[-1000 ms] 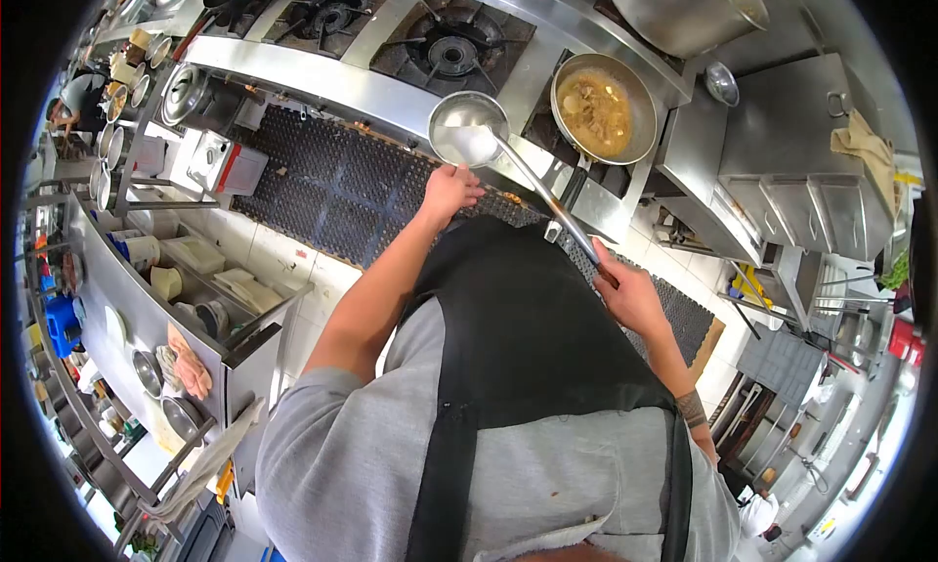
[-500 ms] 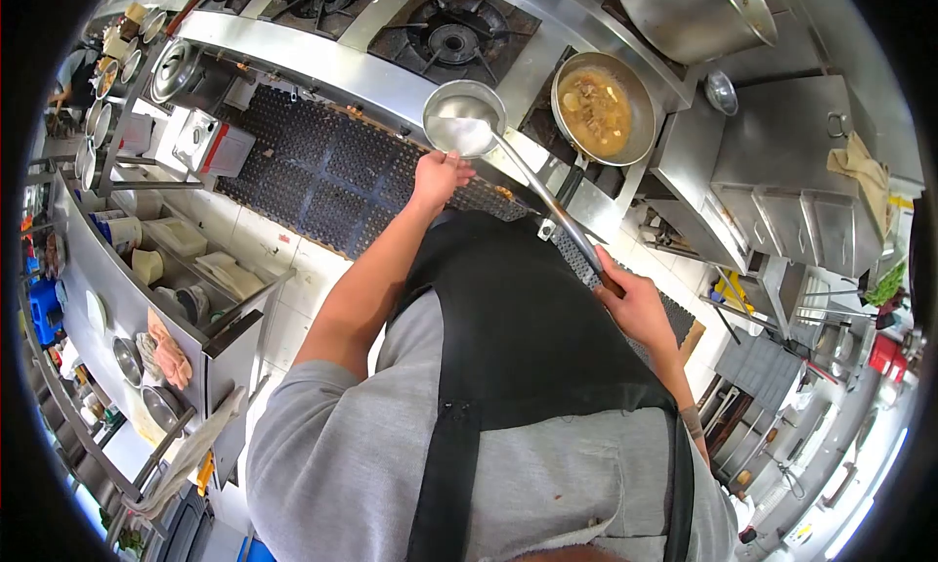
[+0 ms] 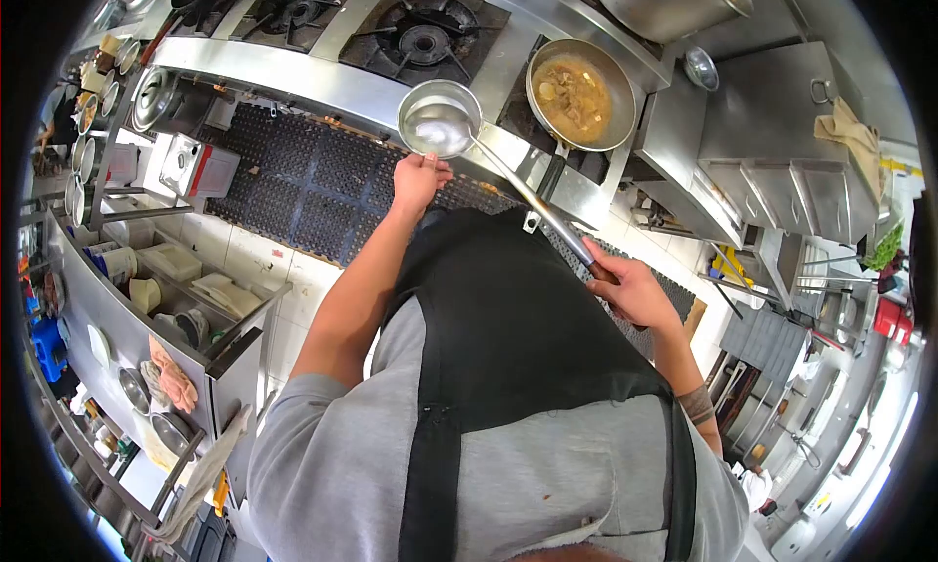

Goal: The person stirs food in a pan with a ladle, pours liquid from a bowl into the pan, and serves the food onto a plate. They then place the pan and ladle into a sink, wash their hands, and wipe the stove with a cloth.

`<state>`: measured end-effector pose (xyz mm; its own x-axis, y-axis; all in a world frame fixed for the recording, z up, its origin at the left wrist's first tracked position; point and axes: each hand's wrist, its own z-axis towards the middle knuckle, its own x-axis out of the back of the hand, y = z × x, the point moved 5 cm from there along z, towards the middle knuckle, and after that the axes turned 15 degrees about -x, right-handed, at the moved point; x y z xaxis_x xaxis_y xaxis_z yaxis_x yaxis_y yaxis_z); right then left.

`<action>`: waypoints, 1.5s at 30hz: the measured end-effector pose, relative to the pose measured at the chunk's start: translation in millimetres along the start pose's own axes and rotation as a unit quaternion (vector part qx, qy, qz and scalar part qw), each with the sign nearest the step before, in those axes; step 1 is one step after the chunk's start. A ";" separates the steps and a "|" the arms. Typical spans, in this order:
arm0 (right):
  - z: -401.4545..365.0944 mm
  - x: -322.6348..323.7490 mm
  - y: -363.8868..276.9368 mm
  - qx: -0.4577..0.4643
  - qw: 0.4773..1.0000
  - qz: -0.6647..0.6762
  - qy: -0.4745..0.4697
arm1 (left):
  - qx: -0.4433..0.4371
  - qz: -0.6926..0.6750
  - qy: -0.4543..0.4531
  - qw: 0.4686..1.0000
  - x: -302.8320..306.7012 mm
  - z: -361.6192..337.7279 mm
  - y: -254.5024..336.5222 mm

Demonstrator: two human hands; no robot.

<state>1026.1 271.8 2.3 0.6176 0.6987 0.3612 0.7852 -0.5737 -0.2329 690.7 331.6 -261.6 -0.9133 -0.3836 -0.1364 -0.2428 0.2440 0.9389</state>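
A long-handled ladle (image 3: 516, 179) slants across in front of my black apron. My right hand (image 3: 633, 290) is closed around the dark grip at its lower end. Clear-looking liquid shines in the ladle's wide metal bowl (image 3: 442, 97). My left hand (image 3: 418, 183) is at the near edge of that bowl, its fingers curled and drawn together. Whether they touch the rim or pinch something small is hidden. To the right of the bowl, a frying pan (image 3: 625, 85) sits on the stove with brown broth and chunks (image 3: 575, 97) in it; its black handle points toward me.
A bare burner (image 3: 424, 42) lies left of the pan. A large pot (image 3: 664, 5) and a small metal bowl (image 3: 700, 68) stand behind and to the right. A black rubber mat (image 3: 293, 176) covers the floor. On the left is a steel counter (image 3: 73, 288) with containers.
The view has shifted slightly, moving the stove and pan up and left in the picture. Both hands and the ladle keep nearly the same arrangement. The light reflection in the ladle bowl looks different.
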 end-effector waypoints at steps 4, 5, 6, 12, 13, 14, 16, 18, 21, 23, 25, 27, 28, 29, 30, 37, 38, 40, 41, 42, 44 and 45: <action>5.3 -0.4 8.1 -0.011 1.000 0.028 -0.008 | -0.008 0.022 -0.001 1.000 0.4 -0.3 -0.8; 9.2 0.4 4.5 0.065 0.994 -0.048 0.069 | -0.006 0.022 -0.001 1.000 0.2 -0.7 -0.4; 11.9 -1.1 1.4 0.140 0.972 -0.123 0.145 | -0.008 0.027 -0.002 1.000 0.3 -0.5 -0.4; 33.8 -15.6 0.5 0.220 0.935 -0.197 0.197 | -0.001 0.031 0.002 1.000 2.6 -1.0 2.0; 31.2 -15.4 0.2 0.219 0.935 -0.197 0.197 | 0.001 0.029 -0.002 1.000 1.5 -1.0 1.4; 29.0 -14.6 2.9 0.183 0.954 -0.173 0.164 | 0.002 0.028 -0.004 1.000 1.3 -1.8 0.7; 18.0 -8.6 4.0 0.143 0.969 -0.147 0.135 | -0.010 0.033 0.001 0.999 1.0 -2.1 2.3; 5.0 -2.3 1.1 0.122 0.980 -0.128 0.093 | -0.009 0.032 -0.001 0.999 0.0 -1.5 1.0; -1.3 5.9 4.3 0.104 0.988 -0.091 0.069 | -0.007 0.027 0.005 1.000 0.8 -1.3 -1.7; -4.2 5.7 5.9 0.091 0.993 -0.051 0.056 | -0.017 0.036 0.003 0.999 2.0 -2.1 0.0; -0.5 2.0 9.1 0.079 0.996 -0.014 0.037 | -0.017 0.039 0.003 0.999 2.5 -0.6 -2.0; 6.4 2.6 6.9 0.153 0.977 -0.062 0.135 | -0.018 0.043 0.006 0.999 2.8 -0.8 -1.0; 9.6 0.4 5.4 0.154 0.977 -0.064 0.131 | -0.018 0.045 0.005 0.999 1.8 -1.8 1.0; 12.5 -1.4 0.7 0.159 0.974 -0.072 0.146 | -0.018 0.048 0.003 0.999 1.2 -2.5 3.6; 15.3 -2.9 -4.3 0.165 0.970 -0.079 0.163 | -0.016 0.030 0.003 0.999 0.9 -2.0 3.1; 34.8 -15.1 -1.4 0.168 0.957 -0.174 0.161 | -0.014 0.032 0.007 0.999 1.0 -4.4 5.4; 33.8 -15.0 0.0 0.172 0.964 -0.153 0.133 | -0.014 0.032 0.008 0.999 1.1 -4.2 5.6; 25.6 -12.0 -5.0 0.175 0.970 -0.133 0.104 | -0.013 0.031 0.011 0.999 2.3 -2.1 1.7; 21.0 -10.1 -3.5 0.107 0.992 -0.056 0.025 | -0.015 0.030 0.010 0.999 1.9 -0.9 0.1; 18.1 -12.1 -0.8 0.038 0.998 0.022 -0.054 | -0.018 0.029 0.008 0.999 1.1 -0.3 0.1; 17.6 -12.7 0.4 0.022 0.993 0.079 -0.081 | -0.019 0.030 0.009 0.999 0.8 -0.3 -0.9; 17.4 -14.2 1.5 0.006 0.985 0.135 -0.108 | -0.021 0.033 0.010 0.999 1.3 -1.1 0.1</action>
<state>1019.3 268.5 -18.8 0.7984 0.5963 0.0835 0.5901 -0.7473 -0.3055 689.9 330.1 -261.4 -0.9200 -0.3860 -0.0677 -0.1680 0.2324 0.9580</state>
